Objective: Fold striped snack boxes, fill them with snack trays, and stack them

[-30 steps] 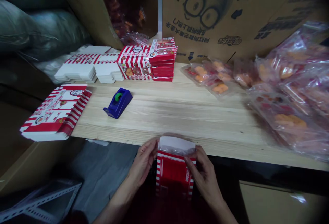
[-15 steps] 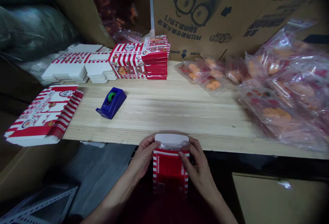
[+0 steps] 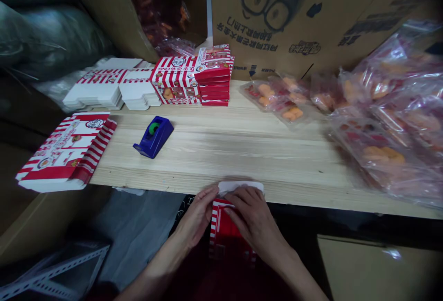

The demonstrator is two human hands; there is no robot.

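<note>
A red-and-white striped paper box (image 3: 226, 234) stands upright against the table's front edge, its white top flap (image 3: 240, 184) raised. My left hand (image 3: 196, 215) grips the box's upper left side between thumb and fingers. Across the open top lies my right hand (image 3: 254, 220), fingers bent over the mouth and thumb against the red front panel. It covers most of the opening, so the contents are hidden. The box's lower part fades into shadow.
A blue tape dispenser (image 3: 154, 137) sits on the wooden table (image 3: 214, 153). Flat printed boxes (image 3: 65, 153) are stacked at left, more folded boxes (image 3: 194, 79) behind. Clear candy packets (image 3: 384, 153) pile up at right, smaller packets (image 3: 277, 96) near the cardboard carton (image 3: 270, 43).
My right hand has moved from the box's right edge to over its opening, covering the clear plastic seen there before. My left hand keeps its hold. The view has shifted slightly.
</note>
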